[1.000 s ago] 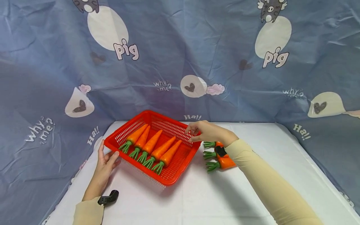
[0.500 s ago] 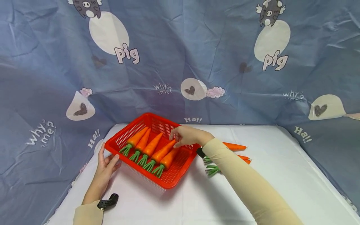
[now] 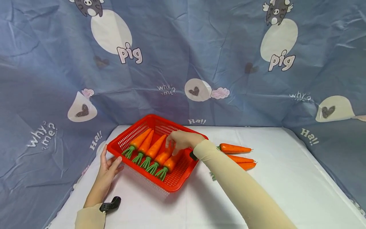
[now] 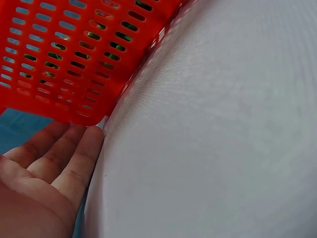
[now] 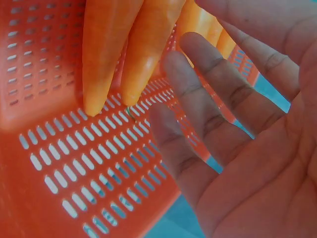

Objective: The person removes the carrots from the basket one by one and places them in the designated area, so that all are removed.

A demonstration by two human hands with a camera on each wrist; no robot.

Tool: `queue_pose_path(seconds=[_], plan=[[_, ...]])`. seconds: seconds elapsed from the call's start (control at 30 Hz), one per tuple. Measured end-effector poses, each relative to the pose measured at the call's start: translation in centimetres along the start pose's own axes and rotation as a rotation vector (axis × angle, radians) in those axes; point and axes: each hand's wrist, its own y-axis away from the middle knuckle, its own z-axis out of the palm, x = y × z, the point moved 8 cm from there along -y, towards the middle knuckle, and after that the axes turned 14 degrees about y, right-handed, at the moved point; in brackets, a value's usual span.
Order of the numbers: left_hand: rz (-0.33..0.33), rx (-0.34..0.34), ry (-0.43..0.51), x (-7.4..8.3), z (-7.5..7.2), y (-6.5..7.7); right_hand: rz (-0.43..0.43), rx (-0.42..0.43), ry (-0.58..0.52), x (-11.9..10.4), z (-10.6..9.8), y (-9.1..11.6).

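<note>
In the head view, a red perforated plastic basket (image 3: 172,187) stands askew on the left of the table, with several orange carrots (image 3: 155,148) side by side in it, green tops towards me. My left hand (image 3: 107,173) is at its left corner, thumb on the front rim. The left wrist view has those fingers (image 4: 77,166) extended, tips touching the basket's lower corner. My right hand (image 3: 186,140) reaches over the back right side, fingertips down among the two rightmost carrots. Seen from the right wrist, its fingers (image 5: 213,111) are spread beside the carrots' pointed ends, gripping nothing.
Right of the basket, a few more carrots (image 3: 235,149) lie on the white tablecloth (image 3: 280,178), partly hidden behind my right sleeve (image 3: 237,181). A blue printed cloth (image 3: 160,70) hangs behind and at the sides.
My right hand has moved left and down from the basket's right edge to the carrots inside, uncovering the carrot tips on the table. My left hand and the basket have stayed put.
</note>
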Motion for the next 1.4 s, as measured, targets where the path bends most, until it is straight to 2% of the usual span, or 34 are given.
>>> queue_pose_path(seconds=[0.4,0.63,1.0,1.23,1.4], plan=[[0.004,-0.001,-0.012,0.5,0.2,-0.2,0.045,-0.063,0.060,-1.0,0.5,-0.8],[0.003,-0.002,-0.015,0.5,0.2,-0.1,0.102,-0.130,-0.017,-0.4,1.7,-0.6],[0.008,0.000,-0.007,0.4,0.0,-0.2,0.086,-0.132,0.025,-0.6,2.0,-0.8],[0.000,0.004,0.001,0.2,0.0,-0.2,0.185,-0.185,0.072,-0.6,2.7,0.2],[-0.004,0.004,-0.007,0.2,0.0,-0.1,0.177,-0.196,0.097,-0.9,2.8,0.4]])
